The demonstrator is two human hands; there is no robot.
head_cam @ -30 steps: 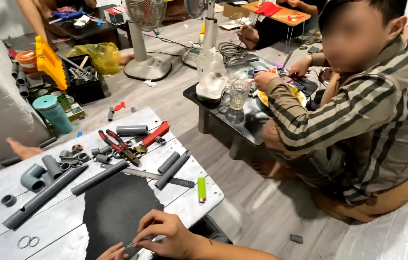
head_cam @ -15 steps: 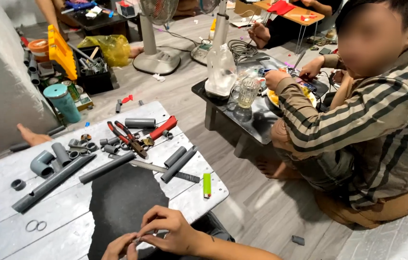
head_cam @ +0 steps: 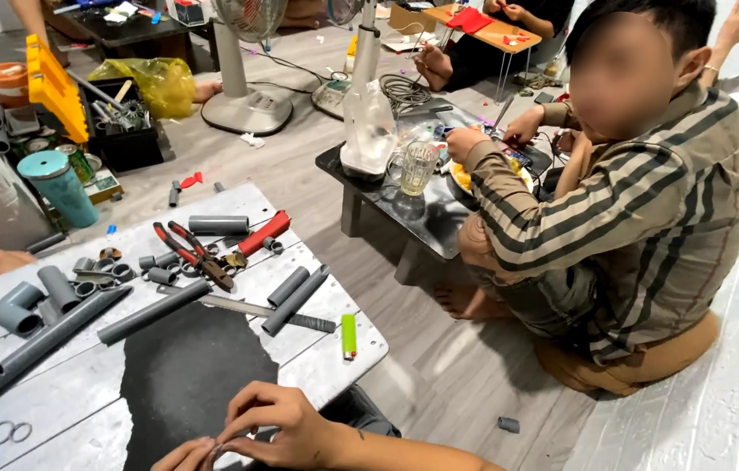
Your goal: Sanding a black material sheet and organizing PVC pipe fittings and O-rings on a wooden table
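Note:
My right hand (head_cam: pixel 275 425) rests at the near edge of the white table (head_cam: pixel 317 349), over a black patch (head_cam: pixel 186 366), fingers curled and pinched. My left hand (head_cam: pixel 184 455) is mostly cut off by the bottom edge; its fingertips meet the right hand's. Both pinch a small grey piece (head_cam: pixel 216 450) that is too small to make out. Closest on the table are a green lighter (head_cam: pixel 348 336), a metal file (head_cam: pixel 256 310) and short grey pipe pieces (head_cam: pixel 295 296).
Long grey pipes (head_cam: pixel 47 336), elbow fittings (head_cam: pixel 20 305), red-handled pliers (head_cam: pixel 190 253) and a red cutter (head_cam: pixel 263 234) lie on the table. A person in a striped shirt (head_cam: pixel 648 218) sits on the floor at a low black table (head_cam: pixel 422 218). A fan (head_cam: pixel 243 96) and a teal bottle (head_cam: pixel 62 187) stand beyond.
The view has drifted, so the table sits higher and further right in the frame. My hands stay pinched together at the near edge, the left one a little more in view.

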